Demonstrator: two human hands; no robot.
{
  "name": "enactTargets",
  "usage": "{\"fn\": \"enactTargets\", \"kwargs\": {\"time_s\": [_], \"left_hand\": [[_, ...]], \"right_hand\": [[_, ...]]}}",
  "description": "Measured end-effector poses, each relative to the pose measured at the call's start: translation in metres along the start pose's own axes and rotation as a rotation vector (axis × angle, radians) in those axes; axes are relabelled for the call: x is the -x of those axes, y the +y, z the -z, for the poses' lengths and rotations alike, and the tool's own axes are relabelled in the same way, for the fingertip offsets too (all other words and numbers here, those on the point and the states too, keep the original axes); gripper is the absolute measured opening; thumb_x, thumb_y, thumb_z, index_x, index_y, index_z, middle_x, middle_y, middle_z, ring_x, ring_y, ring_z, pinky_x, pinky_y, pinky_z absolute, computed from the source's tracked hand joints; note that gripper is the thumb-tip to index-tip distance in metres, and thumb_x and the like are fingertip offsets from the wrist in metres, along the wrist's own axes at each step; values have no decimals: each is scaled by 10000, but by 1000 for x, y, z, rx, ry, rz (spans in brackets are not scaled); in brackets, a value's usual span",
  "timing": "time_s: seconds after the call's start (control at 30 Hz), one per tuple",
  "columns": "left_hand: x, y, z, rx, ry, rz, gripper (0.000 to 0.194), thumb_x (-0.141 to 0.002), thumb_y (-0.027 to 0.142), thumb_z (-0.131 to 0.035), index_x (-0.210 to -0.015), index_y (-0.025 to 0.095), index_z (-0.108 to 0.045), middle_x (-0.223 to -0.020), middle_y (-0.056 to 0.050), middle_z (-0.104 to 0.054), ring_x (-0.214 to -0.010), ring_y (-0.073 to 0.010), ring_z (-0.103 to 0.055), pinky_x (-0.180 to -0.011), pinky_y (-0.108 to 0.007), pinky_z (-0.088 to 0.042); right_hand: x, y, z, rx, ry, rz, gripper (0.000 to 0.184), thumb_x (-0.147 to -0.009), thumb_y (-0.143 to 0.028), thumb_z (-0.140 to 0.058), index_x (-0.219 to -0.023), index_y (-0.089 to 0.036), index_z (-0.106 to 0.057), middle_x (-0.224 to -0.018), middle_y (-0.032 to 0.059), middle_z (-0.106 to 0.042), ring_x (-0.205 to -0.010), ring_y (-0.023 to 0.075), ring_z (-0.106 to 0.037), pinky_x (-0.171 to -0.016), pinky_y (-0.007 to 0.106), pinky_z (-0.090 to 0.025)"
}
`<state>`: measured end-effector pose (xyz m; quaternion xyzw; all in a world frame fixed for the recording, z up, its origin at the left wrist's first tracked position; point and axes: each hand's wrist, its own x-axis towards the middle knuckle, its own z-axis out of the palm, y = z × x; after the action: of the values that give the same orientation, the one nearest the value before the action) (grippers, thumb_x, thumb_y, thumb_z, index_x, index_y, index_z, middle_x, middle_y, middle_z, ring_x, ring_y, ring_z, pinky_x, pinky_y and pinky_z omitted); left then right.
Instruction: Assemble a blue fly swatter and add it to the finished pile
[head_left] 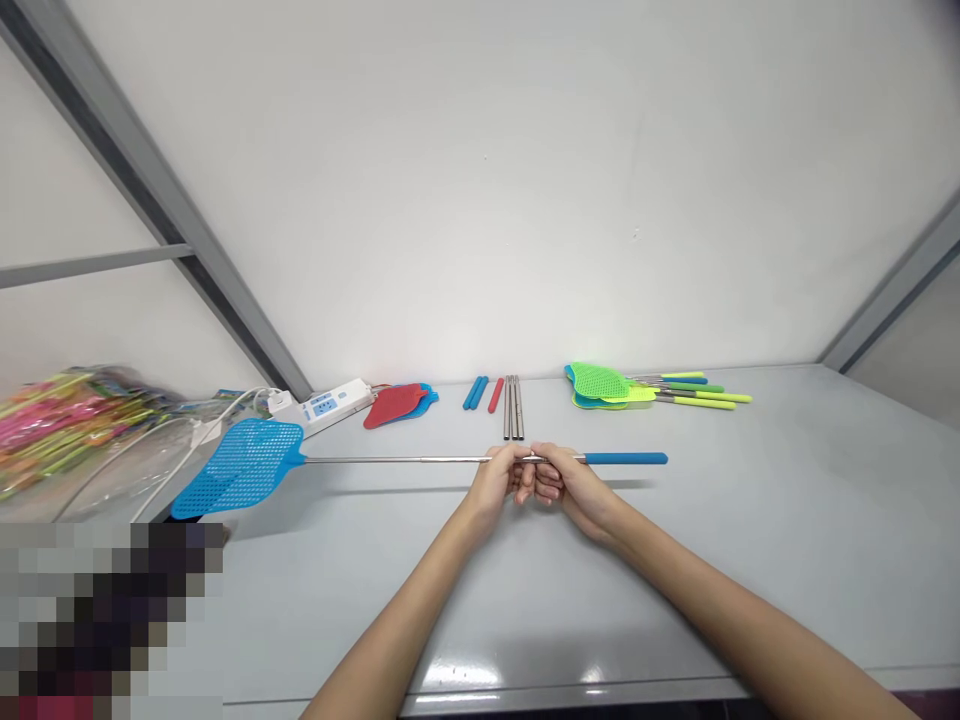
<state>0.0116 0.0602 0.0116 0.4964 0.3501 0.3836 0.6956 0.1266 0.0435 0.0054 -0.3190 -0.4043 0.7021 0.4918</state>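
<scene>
A blue fly swatter (251,465) with a long metal rod is held level above the table. Its perforated head is on the left and its blue handle sleeve on the right. My left hand (501,478) pinches the rod near the middle. Close beside it, my right hand (564,480) grips the rod just short of the blue sleeve. Both hands are closed, thumbs on top. Beyond them lie several metal rods (514,408), a red handle sleeve (496,395) and blue handle sleeves (475,393).
Red and blue swatter heads (395,405) lie beside a white power strip (334,404). A stack of green, yellow and blue swatters (600,384) rests at the back right. Plastic-wrapped colourful items (82,420) are at the far left. The grey table (787,540) meets a white wall.
</scene>
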Motion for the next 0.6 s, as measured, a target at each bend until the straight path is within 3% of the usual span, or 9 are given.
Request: {"fn": "enactTargets", "kwargs": {"time_s": [0.2, 0.4, 0.6], "left_hand": [[1, 1, -2, 30, 6, 13, 371, -710, 321, -360, -374, 166, -394, -311, 13, -385, -354, -99, -404, -514, -257, -386], [3, 5, -2, 14, -38, -9, 347, -699, 283, -359, -386, 158, -443, -338, 0, -420, -453, -140, -500, -614, -282, -409], [5, 8, -1, 43, -54, -57, 342, -696, 244, -362, -361, 193, -316, -310, 16, -381, -496, -152, -520, -687, -292, -393]], "right_hand": [[0, 0, 2, -10, -6, -19, 378, -687, -383, -517, -441, -171, -323, -434, -63, -227, -397, 63, -249, -434, 228, -221], [1, -1, 1, -43, -35, 18, 268, -691, -282, -507, -460, -153, -471, -439, -54, -228, -431, 74, -238, -474, 232, -250], [-1, -2, 4, -64, -42, 26, 282, -697, -244, -505, -445, -164, -407, -477, -52, -186, -470, 84, -212, -502, 238, -235]]}}
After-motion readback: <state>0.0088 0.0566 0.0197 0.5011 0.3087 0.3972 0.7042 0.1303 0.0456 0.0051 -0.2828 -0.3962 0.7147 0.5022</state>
